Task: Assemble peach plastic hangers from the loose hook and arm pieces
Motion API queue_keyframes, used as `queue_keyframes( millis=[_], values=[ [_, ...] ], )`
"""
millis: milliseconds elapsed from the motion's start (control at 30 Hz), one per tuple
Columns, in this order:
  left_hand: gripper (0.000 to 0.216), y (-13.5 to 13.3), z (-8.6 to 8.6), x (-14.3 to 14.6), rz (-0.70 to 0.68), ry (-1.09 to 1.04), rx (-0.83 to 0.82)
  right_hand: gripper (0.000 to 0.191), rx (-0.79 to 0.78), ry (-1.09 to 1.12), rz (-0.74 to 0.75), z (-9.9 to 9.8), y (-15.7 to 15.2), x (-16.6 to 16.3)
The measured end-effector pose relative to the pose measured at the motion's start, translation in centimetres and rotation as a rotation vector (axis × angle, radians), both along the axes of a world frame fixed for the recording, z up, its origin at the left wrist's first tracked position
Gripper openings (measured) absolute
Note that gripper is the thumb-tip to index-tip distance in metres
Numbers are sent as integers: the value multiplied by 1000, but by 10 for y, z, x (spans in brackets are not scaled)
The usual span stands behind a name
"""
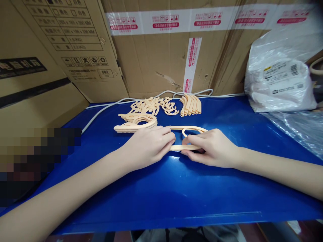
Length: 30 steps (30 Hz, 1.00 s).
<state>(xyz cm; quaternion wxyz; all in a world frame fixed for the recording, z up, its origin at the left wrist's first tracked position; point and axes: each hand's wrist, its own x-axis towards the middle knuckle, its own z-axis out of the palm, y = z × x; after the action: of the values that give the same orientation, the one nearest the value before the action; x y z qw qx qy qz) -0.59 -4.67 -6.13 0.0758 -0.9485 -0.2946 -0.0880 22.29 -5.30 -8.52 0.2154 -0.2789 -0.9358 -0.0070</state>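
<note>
Between my two hands, low over the blue table, is a beige plastic hanger arm (185,147). My left hand (150,146) is closed on its left end, while the thumb and fingers of my right hand (215,148) pinch it farther right. Just behind it lies another beige hanger piece (185,127) with a curved loop, partly hidden by my right hand. Left of that, a stack of beige hanger arms (126,128) sits beyond my left hand. Farther back are a loose pile of beige hooks (148,106) and a row of curved beige tubes (193,105).
A blue sheet (161,195) covers the table. Cardboard boxes (156,60) wall off the back and left. A white cable (108,105) runs along the rear edge. A clear plastic bag with a white package (282,80) stands at the back right.
</note>
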Motion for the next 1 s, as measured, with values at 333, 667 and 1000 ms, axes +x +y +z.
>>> queue_keyframes(
  millis=[333,667,1000],
  values=[
    [33,-1,2,1,36,-38,-19,17,221,59,-94,1,-6,-3],
    [27,0,-2,-1,45,-82,8,20,193,14,-155,-1,-3,-1],
    [28,1,-1,-1,44,-53,-12,19,137,-12,-167,-2,-2,-2]
  ],
)
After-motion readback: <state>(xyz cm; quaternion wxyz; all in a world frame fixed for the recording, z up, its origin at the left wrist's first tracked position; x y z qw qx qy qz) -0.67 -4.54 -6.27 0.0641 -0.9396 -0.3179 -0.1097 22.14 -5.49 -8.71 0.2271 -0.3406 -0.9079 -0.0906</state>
